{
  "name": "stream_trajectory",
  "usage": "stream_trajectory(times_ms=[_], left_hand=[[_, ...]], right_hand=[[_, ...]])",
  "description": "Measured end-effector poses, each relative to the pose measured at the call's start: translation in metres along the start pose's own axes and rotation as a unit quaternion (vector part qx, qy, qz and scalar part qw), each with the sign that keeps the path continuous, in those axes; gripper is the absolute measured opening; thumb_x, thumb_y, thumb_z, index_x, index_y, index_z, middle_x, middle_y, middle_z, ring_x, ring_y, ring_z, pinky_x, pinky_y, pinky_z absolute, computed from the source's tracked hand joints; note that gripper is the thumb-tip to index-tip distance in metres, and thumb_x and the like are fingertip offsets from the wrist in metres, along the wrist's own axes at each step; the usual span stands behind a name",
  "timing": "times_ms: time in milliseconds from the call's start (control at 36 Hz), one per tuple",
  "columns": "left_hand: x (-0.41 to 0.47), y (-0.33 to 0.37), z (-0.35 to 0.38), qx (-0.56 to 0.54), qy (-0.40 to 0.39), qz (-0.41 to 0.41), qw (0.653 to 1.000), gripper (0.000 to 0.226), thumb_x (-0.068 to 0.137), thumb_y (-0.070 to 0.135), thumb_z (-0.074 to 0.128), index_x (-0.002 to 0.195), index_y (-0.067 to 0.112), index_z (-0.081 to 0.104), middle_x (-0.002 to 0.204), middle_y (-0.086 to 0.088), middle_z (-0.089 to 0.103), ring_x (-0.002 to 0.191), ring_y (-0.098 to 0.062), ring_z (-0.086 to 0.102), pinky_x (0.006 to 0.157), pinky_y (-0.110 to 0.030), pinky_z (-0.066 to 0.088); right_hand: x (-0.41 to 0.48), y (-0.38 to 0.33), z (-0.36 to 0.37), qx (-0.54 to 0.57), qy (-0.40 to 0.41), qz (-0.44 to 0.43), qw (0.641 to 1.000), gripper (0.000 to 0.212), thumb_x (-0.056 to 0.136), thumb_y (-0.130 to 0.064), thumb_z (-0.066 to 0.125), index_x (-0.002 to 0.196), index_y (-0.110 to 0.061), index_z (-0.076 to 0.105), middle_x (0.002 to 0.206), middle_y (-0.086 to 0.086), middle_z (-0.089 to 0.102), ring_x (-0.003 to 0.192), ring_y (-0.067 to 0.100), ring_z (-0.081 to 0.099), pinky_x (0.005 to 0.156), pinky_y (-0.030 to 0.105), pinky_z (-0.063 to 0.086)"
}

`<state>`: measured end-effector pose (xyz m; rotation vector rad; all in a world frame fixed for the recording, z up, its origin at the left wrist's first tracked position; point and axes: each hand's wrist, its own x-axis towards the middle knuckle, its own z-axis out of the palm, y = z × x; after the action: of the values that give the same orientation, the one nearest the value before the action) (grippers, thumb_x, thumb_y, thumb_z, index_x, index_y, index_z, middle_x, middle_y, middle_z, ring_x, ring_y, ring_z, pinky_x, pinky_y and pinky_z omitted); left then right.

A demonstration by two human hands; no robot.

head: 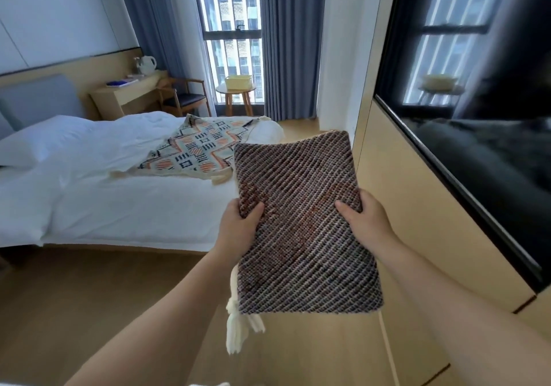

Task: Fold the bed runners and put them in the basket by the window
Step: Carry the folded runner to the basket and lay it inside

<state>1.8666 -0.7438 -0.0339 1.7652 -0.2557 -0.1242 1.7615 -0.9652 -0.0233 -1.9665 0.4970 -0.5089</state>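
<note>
I hold a folded brown woven bed runner (301,221) flat in front of me, above the floor beside the bed. My left hand (238,227) grips its left edge and my right hand (363,221) grips its right edge, thumbs on top. A cream tassel hangs from its near left corner. A second runner (199,150), cream with an orange and navy pattern, lies spread and unfolded on the white bed (119,201). The pale yellow basket (238,81) stands on a small round table by the window, far ahead.
A wooden wall unit with a black TV screen (477,147) runs along my right. A desk (128,93) with a kettle and a wooden chair (185,96) stand beyond the bed. Wooden floor leads between bed and wall unit toward the window and blue curtains.
</note>
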Motion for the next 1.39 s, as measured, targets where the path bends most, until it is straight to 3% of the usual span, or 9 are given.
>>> stream_trajectory(times_ms=[222, 417, 611, 778, 972, 1111, 1306, 1389], left_hand=[[0.151, -0.011, 0.012, -0.018, -0.039, -0.003, 0.999, 0.038, 0.086, 0.035, 0.066, 0.117, 0.015, 0.058, 0.107, -0.001, 0.070, 0.095, -0.018, 0.067, 0.090, -0.044, 0.053], [0.251, -0.001, 0.024, -0.034, -0.068, 0.011, 0.997, 0.037, 0.088, 0.032, 0.066, 0.119, 0.013, 0.059, 0.107, 0.000, 0.070, 0.093, -0.013, 0.067, 0.085, -0.033, 0.054], [0.325, 0.002, 0.047, -0.024, -0.071, 0.012, 0.997, 0.030, 0.087, 0.029, 0.067, 0.112, 0.013, 0.061, 0.102, 0.001, 0.071, 0.091, -0.012, 0.068, 0.083, -0.031, 0.054], [0.390, 0.005, 0.089, 0.021, -0.053, 0.027, 0.998, 0.030, 0.086, 0.029, 0.068, 0.111, 0.014, 0.061, 0.097, 0.003, 0.069, 0.083, -0.004, 0.065, 0.067, -0.016, 0.049], [0.484, 0.014, 0.153, 0.023, -0.045, 0.019, 0.999, 0.032, 0.076, 0.034, 0.075, 0.102, 0.018, 0.064, 0.097, -0.003, 0.073, 0.089, -0.018, 0.070, 0.087, -0.043, 0.055], [0.540, 0.030, 0.198, -0.001, -0.032, 0.006, 0.999, 0.041, 0.076, 0.027, 0.078, 0.111, 0.012, 0.064, 0.099, -0.003, 0.073, 0.089, -0.018, 0.071, 0.089, -0.042, 0.055], [0.607, 0.044, 0.243, 0.005, -0.016, 0.004, 1.000, 0.064, 0.053, 0.051, 0.077, 0.106, 0.016, 0.066, 0.096, 0.000, 0.074, 0.087, -0.017, 0.071, 0.086, -0.042, 0.056], [0.638, 0.043, 0.261, 0.008, -0.020, 0.007, 1.000, 0.060, 0.058, 0.048, 0.078, 0.107, 0.014, 0.066, 0.096, 0.000, 0.074, 0.087, -0.017, 0.071, 0.086, -0.042, 0.056]], right_hand=[[0.118, -0.005, 0.040, 0.003, 0.038, 0.024, 0.999, 0.029, 0.093, -0.030, 0.060, 0.121, -0.020, 0.057, 0.109, -0.006, 0.064, 0.098, 0.014, 0.061, 0.087, 0.031, 0.048], [0.204, -0.010, 0.062, 0.008, 0.063, 0.022, 0.998, 0.027, 0.093, -0.029, 0.060, 0.119, -0.020, 0.057, 0.107, -0.005, 0.063, 0.097, 0.014, 0.060, 0.086, 0.029, 0.047], [0.281, 0.004, 0.070, 0.003, 0.069, 0.029, 0.997, 0.031, 0.093, -0.030, 0.061, 0.122, -0.017, 0.057, 0.111, -0.002, 0.064, 0.098, 0.017, 0.060, 0.086, 0.030, 0.048], [0.360, 0.032, 0.062, 0.010, 0.065, 0.020, 0.998, 0.033, 0.093, -0.029, 0.061, 0.123, -0.015, 0.057, 0.112, -0.002, 0.064, 0.101, 0.017, 0.060, 0.089, 0.032, 0.048], [0.482, 0.063, 0.034, 0.028, 0.040, 0.003, 0.999, 0.035, 0.093, -0.028, 0.061, 0.126, -0.017, 0.056, 0.113, -0.002, 0.063, 0.100, 0.017, 0.060, 0.089, 0.033, 0.049], [0.560, 0.072, 0.007, 0.025, 0.020, -0.014, 0.999, 0.037, 0.093, -0.028, 0.060, 0.127, -0.015, 0.055, 0.115, -0.001, 0.063, 0.100, 0.016, 0.060, 0.087, 0.029, 0.046], [0.647, 0.082, -0.014, 0.023, 0.003, -0.024, 0.999, 0.037, 0.094, -0.026, 0.060, 0.127, -0.012, 0.054, 0.112, -0.001, 0.061, 0.099, 0.015, 0.058, 0.086, 0.026, 0.044], [0.680, 0.091, -0.017, 0.024, 0.001, -0.021, 0.999, 0.037, 0.093, -0.025, 0.060, 0.127, -0.012, 0.055, 0.112, -0.001, 0.062, 0.100, 0.015, 0.059, 0.087, 0.026, 0.044]])
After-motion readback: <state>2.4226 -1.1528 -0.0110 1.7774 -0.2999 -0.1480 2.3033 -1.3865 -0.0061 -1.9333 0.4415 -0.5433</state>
